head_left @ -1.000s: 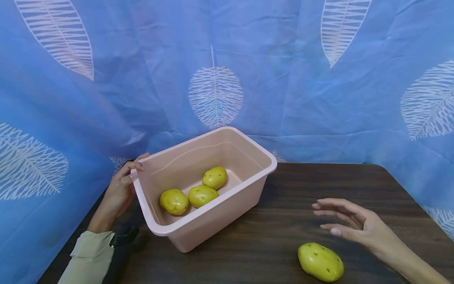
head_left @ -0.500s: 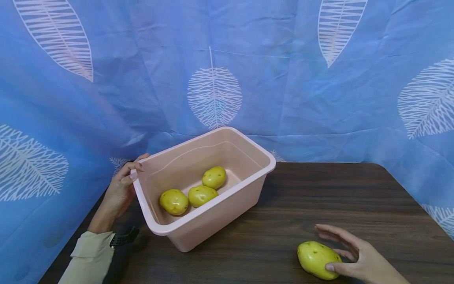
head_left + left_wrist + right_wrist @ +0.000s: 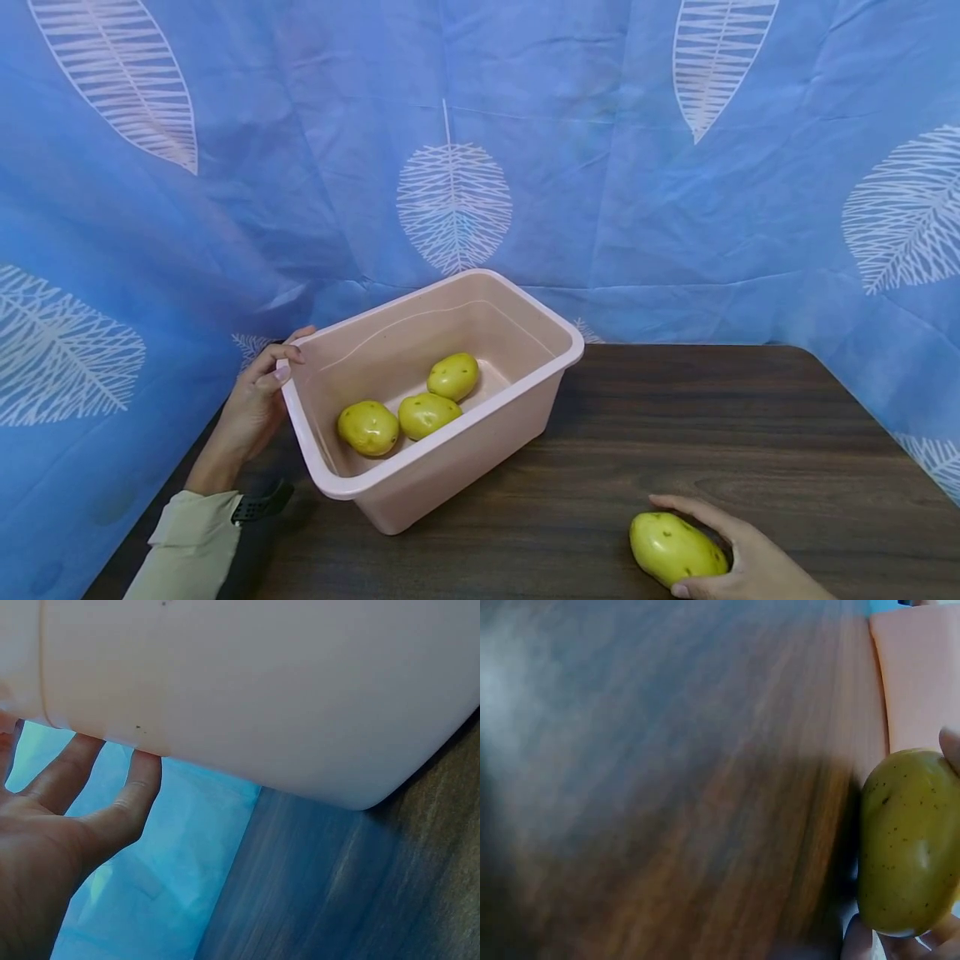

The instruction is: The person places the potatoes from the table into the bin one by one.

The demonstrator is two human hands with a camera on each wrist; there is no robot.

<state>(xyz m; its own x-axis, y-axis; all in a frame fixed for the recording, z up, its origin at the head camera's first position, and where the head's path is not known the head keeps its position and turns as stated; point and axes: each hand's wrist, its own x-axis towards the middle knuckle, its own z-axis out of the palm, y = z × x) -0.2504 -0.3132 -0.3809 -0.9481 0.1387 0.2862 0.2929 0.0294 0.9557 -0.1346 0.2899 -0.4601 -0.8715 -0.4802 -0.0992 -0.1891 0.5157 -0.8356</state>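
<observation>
At the front right of the table a yellow-green potato (image 3: pixel 670 546) lies within my right hand (image 3: pixel 753 560), thumb on its near side and fingers round its far side. The right wrist view shows this potato (image 3: pixel 906 844) close up, speckled with dark spots, fingertips at both ends. My left hand (image 3: pixel 251 406) grips the left end of a pale pink plastic tub (image 3: pixel 468 471), thumb over the rim. Against the tub's outer wall (image 3: pixel 247 682) the left fingers (image 3: pixel 139 791) press from outside. Three similar potatoes (image 3: pixel 367 427) rest on the tub's floor.
The dark wood-grain table (image 3: pixel 720 408) reaches back to a blue curtain (image 3: pixel 585 192) with white leaf prints, which also hangs along the left side. A dark wristband (image 3: pixel 262 502) is on the left wrist.
My right hand has come down and left onto the potato and taken hold of it. The left hand and the tub have stayed in place.
</observation>
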